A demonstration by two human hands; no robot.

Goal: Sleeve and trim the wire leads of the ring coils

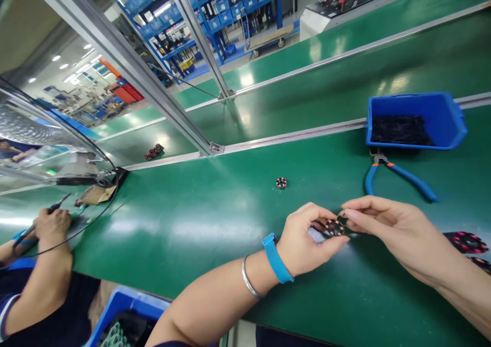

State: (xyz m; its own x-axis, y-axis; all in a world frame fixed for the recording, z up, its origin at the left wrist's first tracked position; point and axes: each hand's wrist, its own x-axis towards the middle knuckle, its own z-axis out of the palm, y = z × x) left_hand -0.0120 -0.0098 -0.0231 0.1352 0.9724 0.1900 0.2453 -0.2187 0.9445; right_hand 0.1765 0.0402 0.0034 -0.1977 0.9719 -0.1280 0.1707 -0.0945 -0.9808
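My left hand [309,234] wears a blue wristband and is closed round a small motor stator [334,228], a dark ring with copper windings. At the stator's right edge, the thumb and forefinger of my right hand [372,216] pinch something thin, seemingly a wire lead; its far end is too small to make out. A second stator [281,183] lies alone on the green bench, beyond my left hand. Blue-handled cutting pliers [401,176] lie spread on the bench beyond my right hand.
A blue bin [416,127] of thin black pieces stands behind the pliers. More stators [466,242] sit at the far right, partly behind my right forearm. On the left, a co-worker's hand [51,224] holds a soldering iron. A metal post [153,81] rises from the bench rail.
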